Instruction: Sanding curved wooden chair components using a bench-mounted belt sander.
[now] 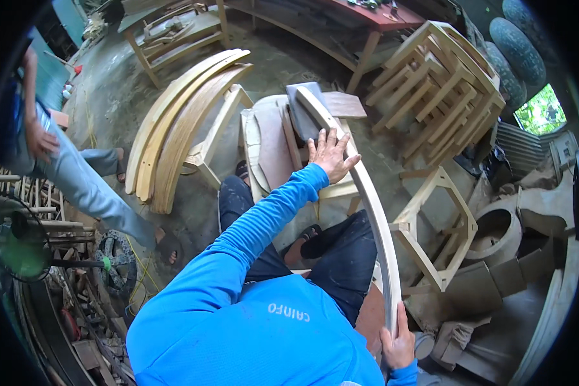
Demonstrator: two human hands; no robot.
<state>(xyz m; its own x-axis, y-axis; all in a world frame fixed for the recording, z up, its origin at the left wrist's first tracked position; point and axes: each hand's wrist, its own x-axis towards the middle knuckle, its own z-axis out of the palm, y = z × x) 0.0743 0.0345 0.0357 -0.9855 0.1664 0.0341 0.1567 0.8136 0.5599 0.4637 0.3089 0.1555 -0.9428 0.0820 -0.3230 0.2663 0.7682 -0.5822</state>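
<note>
A long curved wooden strip (370, 202) runs from a low work stand in front of me back to my right side. My left hand (330, 156) lies on its far part, palm down with the fingers spread. Around the near end, beside my right hip, the fingers of my right hand (399, 342) are wrapped. The strip's far tip rests over a dark grey flat block (304, 119) on the stand. Next to the block is a pale shaped wooden board (270, 138).
Several curved wooden slats (174, 135) lean on a wooden frame (217, 125) at left. Stacked frames (437, 90) stand at far right, with a hexagonal frame (441, 228) nearer. A person in light trousers (87, 177) stands left, near a fan (19, 238). A red-topped table (399, 16) is behind.
</note>
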